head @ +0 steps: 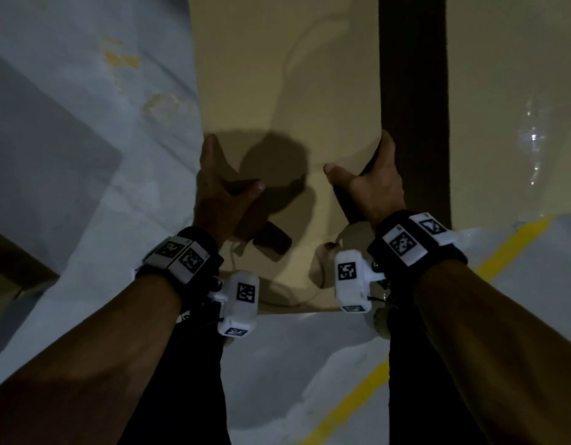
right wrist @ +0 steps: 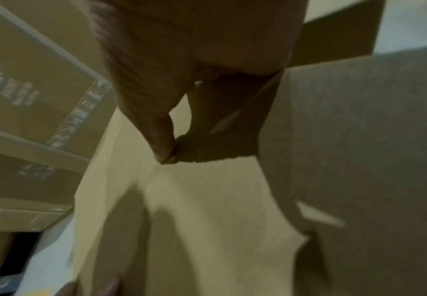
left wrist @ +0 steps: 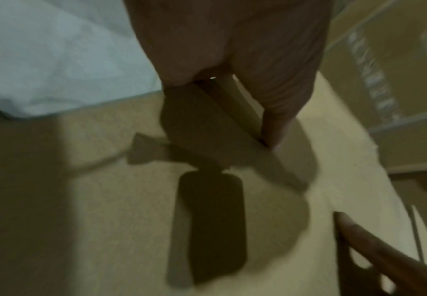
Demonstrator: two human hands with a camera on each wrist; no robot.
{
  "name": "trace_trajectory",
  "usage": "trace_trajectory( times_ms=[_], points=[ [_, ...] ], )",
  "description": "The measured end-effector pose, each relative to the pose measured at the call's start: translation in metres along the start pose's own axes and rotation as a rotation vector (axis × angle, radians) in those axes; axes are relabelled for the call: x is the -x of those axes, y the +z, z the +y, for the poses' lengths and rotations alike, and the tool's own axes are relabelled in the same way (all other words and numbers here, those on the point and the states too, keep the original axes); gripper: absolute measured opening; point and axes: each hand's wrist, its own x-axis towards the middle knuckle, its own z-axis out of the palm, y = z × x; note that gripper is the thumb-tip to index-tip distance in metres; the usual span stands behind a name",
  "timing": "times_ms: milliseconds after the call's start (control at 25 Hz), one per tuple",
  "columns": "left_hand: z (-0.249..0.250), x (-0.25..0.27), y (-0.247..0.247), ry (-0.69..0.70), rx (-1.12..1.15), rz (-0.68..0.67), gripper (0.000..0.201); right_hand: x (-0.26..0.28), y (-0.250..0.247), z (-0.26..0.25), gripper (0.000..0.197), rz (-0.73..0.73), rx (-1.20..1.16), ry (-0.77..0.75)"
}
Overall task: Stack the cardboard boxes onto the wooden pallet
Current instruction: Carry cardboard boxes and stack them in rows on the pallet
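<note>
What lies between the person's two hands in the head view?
Bare cardboard box top, shadowed, between left hand and right hand; shown in the head view.

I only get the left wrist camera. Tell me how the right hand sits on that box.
Observer: In the head view, the right hand grips the cardboard box at its right edge, thumb on top, fingers down the side.
Operator: Report what is beside that edge.
Observer: A dark gap, then a second tan box with glossy tape.
Operator: Give me a floor landmark.
Observer: A yellow line crosses the grey floor diagonally below the held box's near edge.
</note>
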Motion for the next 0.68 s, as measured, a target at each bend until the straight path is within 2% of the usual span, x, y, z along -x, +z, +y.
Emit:
trace_trajectory(
  times_ms=[160, 280, 360, 480, 680],
  points=[
    [-0.015, 0.005, -0.062, -0.037, -0.024, 0.125, 0.118, -0.008, 0.054, -0.026, 0.099, -0.139, -0.127, -0.096],
    [-0.025, 0.006, -0.093, -0.13, -0.049, 0.211, 0.129, -0.015, 0.093, -0.035, 0.096, -0.256, -0.198, -0.121],
    [-0.028, 0.004, -0.103, -0.18, -0.111, 0.222, 0.121, -0.023, 0.11, -0.038, 0.092, -0.285, -0.163, -0.132],
    [-0.022, 0.01, -0.1, -0.171, -0.167, 0.195, 0.103, -0.034, 0.113, -0.033, 0.094, -0.252, -0.046, -0.118],
    [0.018, 0.028, -0.086, 0.052, -0.275, 0.068, 0.083, -0.039, 0.081, -0.025, 0.084, -0.254, 0.252, -0.03]
  ],
)
